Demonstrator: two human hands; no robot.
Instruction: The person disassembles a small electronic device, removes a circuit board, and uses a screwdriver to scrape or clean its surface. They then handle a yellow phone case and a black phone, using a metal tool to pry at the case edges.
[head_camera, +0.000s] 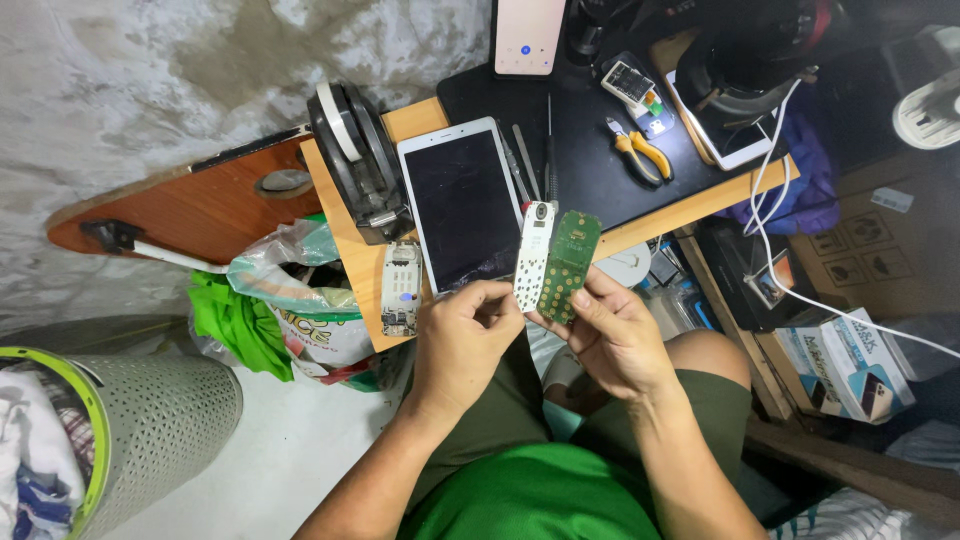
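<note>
My left hand (462, 335) and my right hand (612, 335) meet over my lap at the desk's front edge. Between them they hold two parts of a small phone side by side: a white keypad membrane strip (533, 255) on the left and a green circuit board (568, 264) on the right. The left fingertips pinch the white strip's lower end. The right thumb and fingers grip the green board's lower end. Another opened phone body (401, 288) lies on the wooden desk (350, 250) just left of my left hand.
A white tablet (462, 205) lies on the desk beside a black tape roll stack (355, 160). On the black mat (580, 150) are tweezers, screwdrivers, yellow-handled pliers (642, 150) and a smartphone (528, 35). Plastic bags (290, 300) and a mesh bin (150, 420) stand left; boxes (850, 360) right.
</note>
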